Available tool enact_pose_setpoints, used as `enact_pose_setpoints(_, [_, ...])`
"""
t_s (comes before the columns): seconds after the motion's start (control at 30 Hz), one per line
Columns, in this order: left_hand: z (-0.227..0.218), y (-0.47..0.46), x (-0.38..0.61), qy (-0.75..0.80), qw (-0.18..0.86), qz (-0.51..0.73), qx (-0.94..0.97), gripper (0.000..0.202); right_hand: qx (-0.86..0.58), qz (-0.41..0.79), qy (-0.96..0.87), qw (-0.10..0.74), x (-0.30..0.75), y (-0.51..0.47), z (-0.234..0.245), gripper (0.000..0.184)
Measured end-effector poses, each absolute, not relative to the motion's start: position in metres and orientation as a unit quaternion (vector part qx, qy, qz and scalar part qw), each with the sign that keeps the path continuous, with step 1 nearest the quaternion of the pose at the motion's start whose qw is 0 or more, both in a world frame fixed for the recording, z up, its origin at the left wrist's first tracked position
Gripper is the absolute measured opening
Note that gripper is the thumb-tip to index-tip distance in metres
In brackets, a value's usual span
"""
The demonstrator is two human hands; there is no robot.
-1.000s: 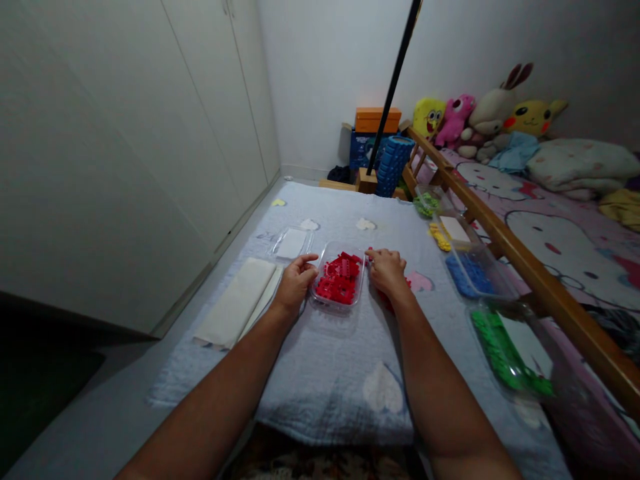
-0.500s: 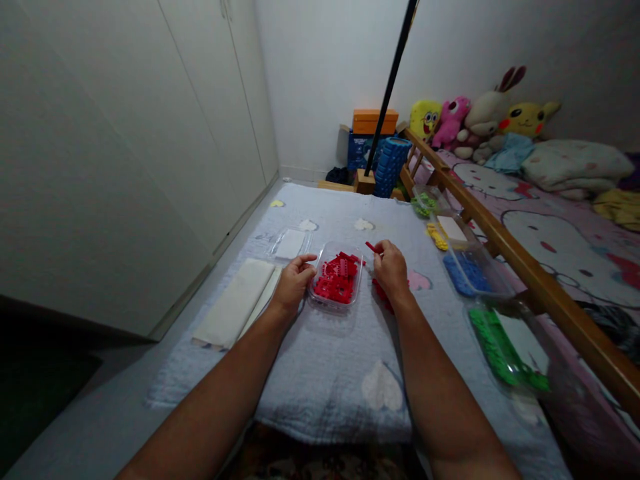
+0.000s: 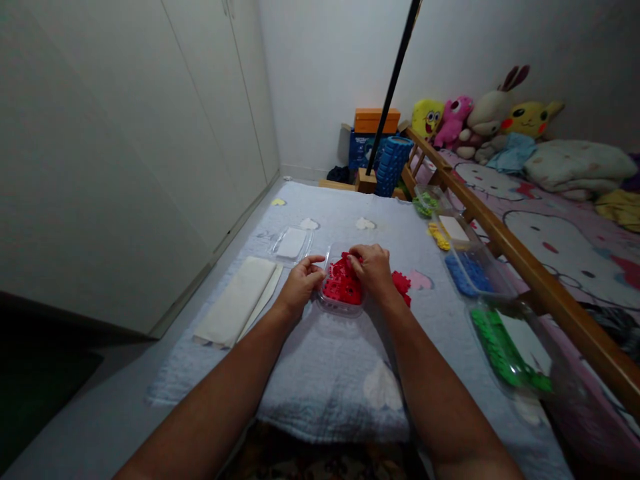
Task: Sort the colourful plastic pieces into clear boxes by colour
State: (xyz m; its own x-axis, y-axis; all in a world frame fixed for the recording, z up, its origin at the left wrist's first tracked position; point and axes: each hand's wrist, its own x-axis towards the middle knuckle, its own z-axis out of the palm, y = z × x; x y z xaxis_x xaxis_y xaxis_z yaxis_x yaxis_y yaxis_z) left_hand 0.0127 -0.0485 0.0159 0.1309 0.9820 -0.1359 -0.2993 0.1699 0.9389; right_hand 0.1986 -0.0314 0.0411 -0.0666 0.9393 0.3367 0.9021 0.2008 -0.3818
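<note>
A clear plastic tray [image 3: 331, 305] full of red bricks [image 3: 340, 288] sits on the pale blue blanket [image 3: 320, 360] in front of me. My left hand [image 3: 300, 287] grips the tray's left rim, fingers curled. My right hand [image 3: 371, 269] reaches over the tray's top right, its fingers closed among the red bricks; what they pinch is hidden. A few loose red bricks [image 3: 402, 283] lie on the blanket just right of the tray.
Trays of blue bricks [image 3: 467, 273], green bricks [image 3: 500, 350] and yellow bricks [image 3: 440, 237] line the wooden bed rail [image 3: 525, 267] on the right. A clear lid [image 3: 291, 243] and a folded white sheet [image 3: 237, 303] lie to the left. A black pole [image 3: 393, 80] stands behind.
My right hand has moved left from beside the tray to over the red bricks inside it. My left hand stays on the tray's left rim.
</note>
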Motion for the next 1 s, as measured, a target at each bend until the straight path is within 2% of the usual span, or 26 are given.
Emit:
enact_pose_setpoints(0.3, [0.018, -0.051, 0.014, 0.431, 0.642, 0.477, 0.418, 0.054, -0.637, 0.058, -0.727, 0.25, 0.196, -0.026, 0.039, 0.015])
enact_pose_setpoints(0.47, [0.016, -0.051, 0.014, 0.431, 0.645, 0.48, 0.41, 0.055, -0.59, 0.117, -0.712, 0.361, 0.205, -0.025, 0.036, 0.021])
enact_pose_setpoints(0.6, [0.018, -0.051, 0.014, 0.437, 0.636, 0.486, 0.409, 0.054, -0.624, 0.096, -0.652, 0.42, 0.223, -0.022, 0.035, 0.025])
enact_pose_setpoints(0.67, [0.019, -0.051, 0.014, 0.443, 0.629, 0.492, 0.407, 0.054, -0.663, 0.079, -0.629, 0.398, 0.233, -0.021, 0.034, 0.027])
enact_pose_setpoints(0.8, [0.019, -0.049, 0.013, 0.448, 0.604, 0.519, 0.406, 0.049, -0.739, 0.067, -0.611, 0.277, 0.245, -0.021, 0.029, 0.028])
enact_pose_setpoints(1.0, [0.017, -0.045, 0.008, 0.469, 0.562, 0.551, 0.401, 0.044, -0.722, 0.048, -0.675, 0.141, 0.239, -0.026, 0.02, 0.03])
